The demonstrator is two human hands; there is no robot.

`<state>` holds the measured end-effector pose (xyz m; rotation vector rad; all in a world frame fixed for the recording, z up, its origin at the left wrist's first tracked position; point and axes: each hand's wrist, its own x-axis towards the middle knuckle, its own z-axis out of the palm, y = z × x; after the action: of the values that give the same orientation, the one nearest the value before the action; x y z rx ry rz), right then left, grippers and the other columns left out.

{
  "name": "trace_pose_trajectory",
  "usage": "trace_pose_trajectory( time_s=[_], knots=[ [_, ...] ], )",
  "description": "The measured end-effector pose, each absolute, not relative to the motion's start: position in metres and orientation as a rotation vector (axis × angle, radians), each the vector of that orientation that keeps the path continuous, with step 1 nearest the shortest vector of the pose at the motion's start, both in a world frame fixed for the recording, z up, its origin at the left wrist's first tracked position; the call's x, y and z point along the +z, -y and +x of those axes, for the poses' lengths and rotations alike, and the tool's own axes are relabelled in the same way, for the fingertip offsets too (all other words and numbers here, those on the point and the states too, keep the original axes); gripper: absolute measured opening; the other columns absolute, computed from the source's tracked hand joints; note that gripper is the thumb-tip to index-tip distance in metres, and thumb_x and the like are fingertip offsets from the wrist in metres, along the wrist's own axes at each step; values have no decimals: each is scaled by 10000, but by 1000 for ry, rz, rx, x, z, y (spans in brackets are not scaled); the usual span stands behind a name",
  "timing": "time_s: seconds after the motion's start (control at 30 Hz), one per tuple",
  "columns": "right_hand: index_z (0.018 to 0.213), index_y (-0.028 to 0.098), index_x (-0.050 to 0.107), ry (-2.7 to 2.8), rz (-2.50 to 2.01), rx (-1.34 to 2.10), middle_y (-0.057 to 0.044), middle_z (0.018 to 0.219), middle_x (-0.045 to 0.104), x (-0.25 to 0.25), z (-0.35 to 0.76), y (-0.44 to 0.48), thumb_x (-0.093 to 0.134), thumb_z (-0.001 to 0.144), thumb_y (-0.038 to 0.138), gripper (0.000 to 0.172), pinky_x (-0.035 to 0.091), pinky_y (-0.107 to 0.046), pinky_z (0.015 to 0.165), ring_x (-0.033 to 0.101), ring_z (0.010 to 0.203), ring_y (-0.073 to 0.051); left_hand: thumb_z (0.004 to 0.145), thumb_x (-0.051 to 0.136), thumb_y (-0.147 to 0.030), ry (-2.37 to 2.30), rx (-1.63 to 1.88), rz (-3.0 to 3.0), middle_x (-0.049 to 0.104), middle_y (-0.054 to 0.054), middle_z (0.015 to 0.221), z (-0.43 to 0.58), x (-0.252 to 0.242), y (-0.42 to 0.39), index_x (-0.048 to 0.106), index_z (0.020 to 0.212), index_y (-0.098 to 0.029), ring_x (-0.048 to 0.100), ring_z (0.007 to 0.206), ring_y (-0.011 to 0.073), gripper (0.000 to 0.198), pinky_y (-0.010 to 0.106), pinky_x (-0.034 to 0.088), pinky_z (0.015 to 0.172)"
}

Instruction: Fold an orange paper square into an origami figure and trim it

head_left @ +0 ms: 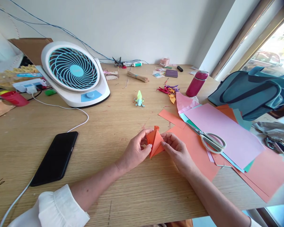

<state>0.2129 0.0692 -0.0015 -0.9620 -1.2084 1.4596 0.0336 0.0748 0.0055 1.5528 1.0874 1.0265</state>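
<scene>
Folded orange paper [155, 142]: a small pointed shape with several flaps, held just above the table [109, 126], in the near middle, between both hands.
Left hand [134, 151]: grip closed on the paper's left side, with the thumb on top and the fingertips curled beneath.
Right hand [176, 149]: grip closed on the paper's right edge, pinching it between the thumb and forefinger.
Nearby on the right: loose orange sheets [198, 151] lie just beside the right hand. A pink sheet [227, 132] lies over them, with scissors [211, 142] resting on the stack.
Nearby on the left: a black phone [55, 157] lies flat and well apart from the hands, with a white cable [68, 108] running past it toward a white desk fan [73, 71].
Further back: a small pale paper figure [139, 98], coloured scraps, a red bottle [196, 83] and a blue-grey bag [251, 91].
Risk, crease: the two pinches look light, so uneven pressure could probably skew a fold or pull a flap open.
Risk, tear: thin paper tugged from both sides may rip at the point.
Risk, fan: if it is running, its draught could lift the loose sheets. Whether the blades are turning cannot be told.
Risk, scissors: the right wrist is near them, and a wide sweep might knock them.
Hidden: the paper's underside, its inner layers and most of the fingertips.
Hard to make out: the small items along the far wall, and whether the scissor blades are shut.
Cut off: the right edge blurs, and the sheets run out of view there.
</scene>
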Motion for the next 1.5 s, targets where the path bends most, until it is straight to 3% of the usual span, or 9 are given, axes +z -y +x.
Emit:
trace_pose_trajectory(
  time_s=[0.3, 0.4, 0.5, 0.6, 0.73, 0.97, 1.23, 1.37, 1.5],
  knots=[
    [1040, 217, 618, 1224, -988, 1427, -26, 877, 696, -3, 214, -70, 684, 862, 472, 318, 503, -270, 704, 635, 767, -160, 793, 540, -35, -1188, 1071, 1863, 596, 100, 1302, 33, -5, -74, 467, 1347, -238, 646, 924, 155, 595, 211, 541, 649],
    [1055, 212, 602, 1237, -1005, 1411, -11, 827, 670, -5, 213, -70, 685, 862, 470, 333, 484, -264, 678, 610, 728, -148, 776, 539, 7, -1150, 1180, 2069, 512, 128, 1370, 33, -2, -73, 393, 1431, -254, 578, 1165, 225, 720, 320, 570, 851],
    [1077, 210, 584, 1253, -1013, 1409, 3, 794, 640, -8, 213, -71, 674, 874, 462, 336, 466, -257, 656, 586, 700, -138, 800, 536, 8, -1122, 1227, 2303, 404, 163, 1453, 30, 1, -72, 297, 1511, -247, 440, 1351, 284, 792, 461, 475, 1062],
    [1084, 211, 581, 1293, -1000, 1396, 2, 808, 626, -10, 213, -71, 647, 895, 453, 314, 470, -265, 669, 582, 716, -142, 814, 523, 8, -1091, 1160, 2532, 351, 145, 1514, 28, 2, -72, 381, 1477, -267, 346, 1430, 319, 731, 528, 399, 1131],
    [1060, 215, 595, 1371, -1003, 1311, -7, 844, 627, -10, 213, -71, 623, 916, 424, 256, 467, -256, 689, 579, 760, -147, 833, 513, 1, -1053, 1103, 2636, 524, 97, 1385, 28, -1, -72, 550, 1323, -235, 368, 1422, 290, 545, 506, 373, 1158],
    [1132, 223, 584, 1468, -1034, 1319, -18, 899, 644, 0, 214, -66, 548, 956, 480, 314, 477, -258, 715, 596, 802, -157, 846, 533, -26, -1124, 1107, 2567, 661, 64, 1047, 26, 4, -73, 628, 1115, -196, 553, 1106, 250, 332, 441, 458, 1001],
    [1245, 230, 569, 1564, -966, 1348, -47, 1001, 644, 7, 216, -63, 560, 889, 637, 541, 517, -328, 805, 616, 907, -210, 924, 504, -124, -1233, 1123, 2261, 651, 31, 881, 25, 2, -76, 608, 936, -190, 584, 840, 179, 123, 300, 458, 776],
    [1203, 236, 588, 1485, -860, 1385, -57, 1074, 653, -6, 209, -67, 682, 867, 464, 417, 500, -349, 921, 613, 995, -207, 940, 513, -224, -1334, 1076, 2085, 588, -2, 741, 26, 0, -77, 587, 819, -175, 525, 676, 134, 150, 251, 407, 646],
    [1107, 229, 623, 1491, -992, 1316, -41, 997, 666, -19, 207, -70, 665, 875, 402, 292, 522, -317, 822, 621, 902, -189, 927, 518, -297, -1387, 1050, 1938, 493, -31, 633, 29, 1, -77, 510, 693, -178, 440, 601, 114, 262, 231, 353, 577]
  ],
)
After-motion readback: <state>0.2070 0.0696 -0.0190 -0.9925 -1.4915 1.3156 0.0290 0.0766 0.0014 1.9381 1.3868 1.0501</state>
